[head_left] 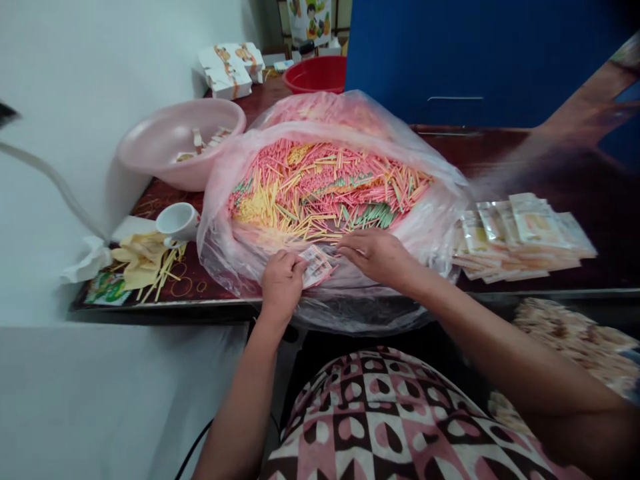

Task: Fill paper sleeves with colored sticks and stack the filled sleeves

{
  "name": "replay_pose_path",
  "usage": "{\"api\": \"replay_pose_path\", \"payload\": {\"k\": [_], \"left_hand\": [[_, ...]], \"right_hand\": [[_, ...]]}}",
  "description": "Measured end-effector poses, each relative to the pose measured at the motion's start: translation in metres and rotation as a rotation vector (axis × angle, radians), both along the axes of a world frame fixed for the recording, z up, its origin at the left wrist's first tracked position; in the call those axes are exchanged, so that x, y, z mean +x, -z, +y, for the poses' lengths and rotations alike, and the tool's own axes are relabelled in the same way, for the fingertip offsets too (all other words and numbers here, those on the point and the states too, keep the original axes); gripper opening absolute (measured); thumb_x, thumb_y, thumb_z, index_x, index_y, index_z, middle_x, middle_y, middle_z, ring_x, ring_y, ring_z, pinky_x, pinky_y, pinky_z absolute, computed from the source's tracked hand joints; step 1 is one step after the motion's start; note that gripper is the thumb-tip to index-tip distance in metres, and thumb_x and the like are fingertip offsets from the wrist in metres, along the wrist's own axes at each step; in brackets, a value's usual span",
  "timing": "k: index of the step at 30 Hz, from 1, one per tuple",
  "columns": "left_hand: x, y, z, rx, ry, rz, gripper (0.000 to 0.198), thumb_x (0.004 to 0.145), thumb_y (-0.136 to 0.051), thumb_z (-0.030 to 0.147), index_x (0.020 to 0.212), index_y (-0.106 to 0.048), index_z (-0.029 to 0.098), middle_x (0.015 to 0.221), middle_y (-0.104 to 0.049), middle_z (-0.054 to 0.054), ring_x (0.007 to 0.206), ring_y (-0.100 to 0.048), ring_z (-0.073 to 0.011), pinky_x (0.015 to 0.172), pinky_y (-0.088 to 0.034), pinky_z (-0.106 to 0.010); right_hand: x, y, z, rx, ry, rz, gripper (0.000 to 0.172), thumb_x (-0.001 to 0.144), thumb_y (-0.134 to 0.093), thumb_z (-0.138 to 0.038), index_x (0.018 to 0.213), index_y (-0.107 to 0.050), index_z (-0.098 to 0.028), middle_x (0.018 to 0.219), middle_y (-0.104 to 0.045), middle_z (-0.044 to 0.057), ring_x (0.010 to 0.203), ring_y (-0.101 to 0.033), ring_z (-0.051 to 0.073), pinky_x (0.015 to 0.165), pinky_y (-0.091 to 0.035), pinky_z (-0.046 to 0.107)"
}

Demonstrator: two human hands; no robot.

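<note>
My left hand [283,277] is closed on a small printed packet [316,265], gripping it by its left edge at the front of a big clear plastic bag [220,233]. Just to the right, my right hand [373,257] has its fingers pinched together by the packet's upper right side; whatever they hold is hidden. Thin pink, yellow and green sticks [320,183] fill the open bag behind both hands. Several flat packets [530,230] lie stacked on the table to the right of the bag.
A pink basin [145,143], a white cup [177,220] and loose yellow sticks [160,280] are on the left. Farther back stand white boxes [227,80], a red basin [320,75] and a blue panel [450,60]. Another person's arm [580,110] reaches in from the right, blurred.
</note>
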State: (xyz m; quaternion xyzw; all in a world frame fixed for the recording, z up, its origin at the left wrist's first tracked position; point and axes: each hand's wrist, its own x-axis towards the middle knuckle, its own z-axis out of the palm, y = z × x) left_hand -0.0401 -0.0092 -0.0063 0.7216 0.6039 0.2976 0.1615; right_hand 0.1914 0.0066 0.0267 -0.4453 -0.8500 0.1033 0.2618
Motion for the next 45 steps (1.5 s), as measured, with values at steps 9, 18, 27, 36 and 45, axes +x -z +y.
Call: {"api": "replay_pose_path", "payload": {"k": [9, 18, 27, 36, 45], "left_hand": [[0.0, -0.001, -0.011, 0.463, 0.035, -0.013, 0.017, 0.099, -0.065, 0.031, 0.089, -0.075, 0.023, 0.096, -0.073, -0.006, 0.099, -0.065, -0.022, 0.095, -0.049, -0.037], [-0.001, -0.015, -0.008, -0.034, 0.011, -0.595, 0.046, 0.09, -0.074, 0.037, 0.131, -0.061, 0.023, 0.108, -0.073, -0.005, 0.098, -0.07, -0.0195, 0.091, -0.056, -0.035], [-0.006, -0.019, -0.009, -0.264, -0.031, -0.816, 0.027, 0.086, -0.07, 0.029, 0.111, -0.069, 0.022, 0.084, -0.07, 0.002, 0.074, -0.065, -0.0132, 0.071, -0.052, -0.024], [-0.017, -0.013, -0.005, 0.079, 0.002, -0.461, 0.009, 0.093, -0.067, 0.025, 0.089, -0.074, 0.022, 0.095, -0.076, -0.004, 0.096, -0.07, -0.0203, 0.092, -0.053, -0.034], [-0.008, 0.005, -0.008, 0.171, 0.006, -0.198, 0.013, 0.095, -0.063, 0.018, 0.085, -0.072, 0.021, 0.09, -0.077, -0.004, 0.092, -0.069, -0.0215, 0.088, -0.051, -0.037]], "right_hand": [[-0.047, -0.006, 0.027, -0.568, 0.039, 0.23, 0.05, 0.091, -0.061, -0.062, 0.068, -0.064, -0.018, 0.062, -0.057, 0.0, 0.063, -0.048, 0.013, 0.061, -0.031, 0.027], [-0.042, -0.004, 0.017, -0.701, -0.024, 0.841, 0.03, 0.079, -0.077, -0.046, 0.081, -0.065, -0.019, 0.072, -0.058, -0.003, 0.066, -0.048, 0.011, 0.065, -0.04, 0.026], [-0.049, 0.009, 0.021, -0.716, -0.032, 0.686, 0.044, 0.08, -0.074, -0.059, 0.069, -0.061, -0.019, 0.064, -0.052, -0.003, 0.062, -0.044, 0.011, 0.059, -0.035, 0.026], [-0.064, 0.005, 0.048, -0.481, -0.108, 0.33, 0.062, 0.097, -0.051, -0.066, 0.055, -0.045, -0.02, 0.056, -0.039, -0.003, 0.056, -0.036, 0.01, 0.054, -0.025, 0.027], [-0.117, 0.01, 0.114, 0.018, -0.142, -0.314, 0.04, 0.101, -0.046, -0.013, 0.126, -0.074, -0.022, 0.115, -0.07, 0.013, 0.095, -0.061, 0.023, 0.073, -0.037, 0.034]]}}
